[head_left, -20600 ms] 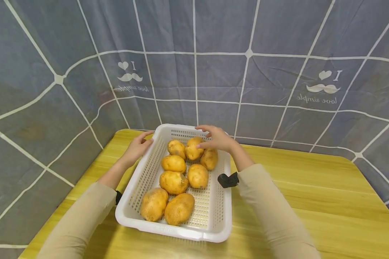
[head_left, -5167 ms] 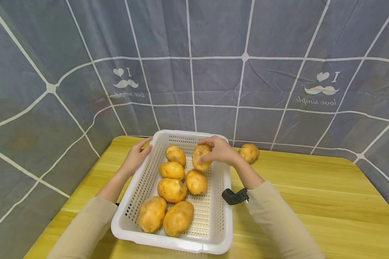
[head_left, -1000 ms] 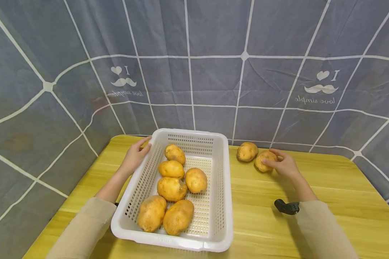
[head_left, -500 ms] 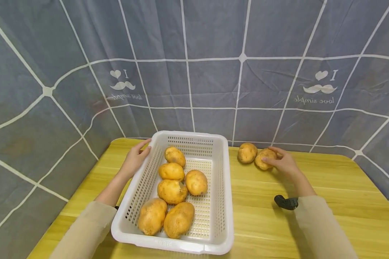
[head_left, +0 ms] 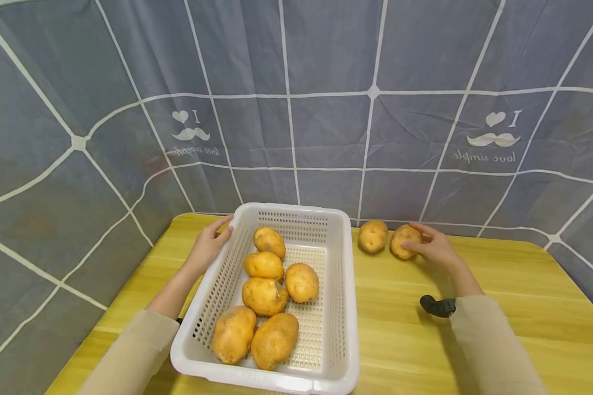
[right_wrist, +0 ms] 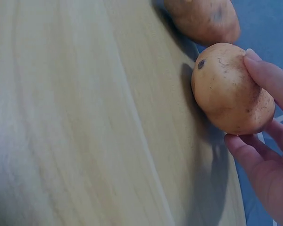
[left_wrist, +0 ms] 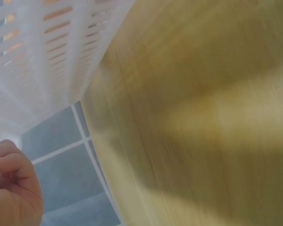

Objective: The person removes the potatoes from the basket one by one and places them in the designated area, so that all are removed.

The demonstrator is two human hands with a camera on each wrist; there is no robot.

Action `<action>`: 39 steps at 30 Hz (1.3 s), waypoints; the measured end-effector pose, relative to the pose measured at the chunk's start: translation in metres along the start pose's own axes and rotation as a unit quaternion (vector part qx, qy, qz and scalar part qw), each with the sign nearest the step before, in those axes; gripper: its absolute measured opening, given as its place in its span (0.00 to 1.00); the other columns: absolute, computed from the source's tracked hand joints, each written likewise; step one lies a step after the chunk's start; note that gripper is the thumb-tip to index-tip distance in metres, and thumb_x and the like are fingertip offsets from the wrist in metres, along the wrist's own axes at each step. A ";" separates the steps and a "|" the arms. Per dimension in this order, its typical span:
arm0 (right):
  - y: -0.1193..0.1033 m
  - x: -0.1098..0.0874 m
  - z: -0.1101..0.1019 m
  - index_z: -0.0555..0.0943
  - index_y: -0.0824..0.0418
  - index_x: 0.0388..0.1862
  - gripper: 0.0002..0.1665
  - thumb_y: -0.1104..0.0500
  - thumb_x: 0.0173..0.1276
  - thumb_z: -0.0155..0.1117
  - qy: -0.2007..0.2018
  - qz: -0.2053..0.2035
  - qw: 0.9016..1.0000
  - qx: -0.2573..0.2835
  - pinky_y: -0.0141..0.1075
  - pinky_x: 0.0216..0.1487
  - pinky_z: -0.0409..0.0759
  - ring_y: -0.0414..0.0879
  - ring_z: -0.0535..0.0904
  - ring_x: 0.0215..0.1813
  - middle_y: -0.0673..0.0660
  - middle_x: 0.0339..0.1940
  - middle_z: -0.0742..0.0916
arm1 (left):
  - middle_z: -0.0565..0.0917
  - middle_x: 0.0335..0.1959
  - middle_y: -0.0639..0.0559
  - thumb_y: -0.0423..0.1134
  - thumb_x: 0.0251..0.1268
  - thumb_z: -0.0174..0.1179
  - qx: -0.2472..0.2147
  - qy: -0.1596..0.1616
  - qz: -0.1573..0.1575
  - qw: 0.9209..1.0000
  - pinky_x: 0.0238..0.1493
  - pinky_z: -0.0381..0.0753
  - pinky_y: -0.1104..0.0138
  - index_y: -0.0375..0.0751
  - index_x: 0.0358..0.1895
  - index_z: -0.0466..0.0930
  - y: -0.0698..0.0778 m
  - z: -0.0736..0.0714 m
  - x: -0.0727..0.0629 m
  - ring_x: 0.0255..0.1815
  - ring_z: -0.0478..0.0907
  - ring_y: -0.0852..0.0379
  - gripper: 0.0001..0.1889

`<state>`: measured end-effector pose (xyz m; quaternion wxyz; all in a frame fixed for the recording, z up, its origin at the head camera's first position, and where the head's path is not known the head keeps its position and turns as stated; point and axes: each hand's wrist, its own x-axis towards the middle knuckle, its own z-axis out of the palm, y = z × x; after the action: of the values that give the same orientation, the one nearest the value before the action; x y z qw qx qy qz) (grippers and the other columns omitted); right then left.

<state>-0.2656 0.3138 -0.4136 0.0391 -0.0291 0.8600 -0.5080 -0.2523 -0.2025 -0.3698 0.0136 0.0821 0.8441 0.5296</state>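
A white perforated plastic basket (head_left: 346,307) stands on the table, with several yellow-brown potatoes (head_left: 264,296) in its left and middle part. My left hand (head_left: 208,247) holds the basket's left rim near the far corner; in the left wrist view its fingers (left_wrist: 12,162) are curled beside the basket wall. To the right of the basket, my right hand (head_left: 437,249) grips a potato (head_left: 404,242) between thumb and fingers, at the table's back edge. In the right wrist view this potato (right_wrist: 231,92) has a dark spot. Another potato (head_left: 373,236) lies just left of it, a narrow gap between them.
The yellow wooden table (head_left: 400,329) extends right and in front of the basket. A grey curtain (head_left: 326,137) with white lines hangs right behind the table's back edge and along the left side. A black wrist camera (head_left: 437,306) sits on my right wrist.
Two potatoes have gone from the basket's far right to the table. Since half a second ago, the gripped potato has turned slightly, and the gap to its neighbour has widened. My left hand stays put.
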 end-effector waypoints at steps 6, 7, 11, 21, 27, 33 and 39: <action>-0.002 0.003 -0.002 0.56 0.66 0.72 0.44 0.55 0.64 0.65 -0.009 -0.009 1.000 -0.011 0.56 0.62 0.63 0.69 0.56 0.68 0.73 0.70 0.59 | 0.79 0.42 0.30 0.45 0.74 0.45 -0.003 0.000 0.011 1.000 0.28 0.81 0.65 0.38 0.72 0.54 -0.001 0.000 0.000 0.28 0.80 0.55 0.28; -0.003 0.004 -0.002 0.56 0.66 0.72 0.44 0.55 0.64 0.65 -0.011 -0.010 1.000 -0.014 0.56 0.62 0.64 0.70 0.56 0.68 0.72 0.70 0.59 | 0.80 0.41 0.30 0.45 0.74 0.45 -0.002 0.001 0.014 1.000 0.28 0.81 0.65 0.38 0.72 0.55 -0.002 0.000 0.001 0.27 0.80 0.55 0.28; -0.005 0.004 -0.003 0.55 0.65 0.73 0.44 0.54 0.64 0.64 -0.025 -0.008 0.999 -0.025 0.56 0.61 0.65 0.70 0.56 0.68 0.72 0.71 0.57 | 0.80 0.38 0.32 0.45 0.74 0.45 -0.002 0.000 0.015 1.000 0.27 0.81 0.65 0.38 0.72 0.55 -0.004 -0.001 0.000 0.26 0.80 0.56 0.27; -0.006 0.002 -0.006 0.54 0.65 0.73 0.44 0.55 0.65 0.64 -0.042 -0.014 0.999 -0.029 0.55 0.61 0.65 0.71 0.56 0.67 0.72 0.71 0.56 | 0.79 0.41 0.29 0.44 0.74 0.45 -0.009 -0.002 0.016 1.000 0.27 0.81 0.65 0.37 0.71 0.55 -0.001 0.002 -0.004 0.28 0.81 0.52 0.27; -0.011 -0.001 -0.008 0.56 0.67 0.72 0.43 0.56 0.64 0.64 -0.042 -0.024 0.998 -0.041 0.53 0.61 0.66 0.70 0.56 0.68 0.71 0.70 0.59 | 0.79 0.41 0.29 0.44 0.74 0.45 -0.001 0.000 0.011 1.000 0.27 0.81 0.65 0.37 0.71 0.57 -0.002 0.003 -0.003 0.28 0.81 0.54 0.26; -0.016 -0.001 -0.013 0.59 0.68 0.70 0.43 0.56 0.62 0.66 -0.027 -0.033 0.998 -0.050 0.57 0.61 0.64 0.70 0.55 0.68 0.71 0.70 0.60 | 0.79 0.41 0.29 0.44 0.74 0.45 0.007 0.000 0.009 1.000 0.28 0.81 0.66 0.37 0.71 0.57 -0.003 0.002 -0.002 0.28 0.81 0.54 0.27; -0.027 -0.005 -0.017 0.60 0.67 0.70 0.43 0.55 0.61 0.67 -0.015 -0.028 0.998 -0.046 0.44 0.57 0.71 0.68 0.57 0.68 0.70 0.69 0.63 | 0.79 0.42 0.29 0.44 0.74 0.45 0.003 0.000 0.011 1.000 0.27 0.81 0.65 0.38 0.71 0.56 0.001 0.001 -0.001 0.28 0.81 0.53 0.27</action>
<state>-0.2617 0.3163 -0.3820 0.0360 -0.0623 0.8804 -0.4687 -0.2508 -0.2017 -0.3696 0.0076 0.0911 0.8447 0.5274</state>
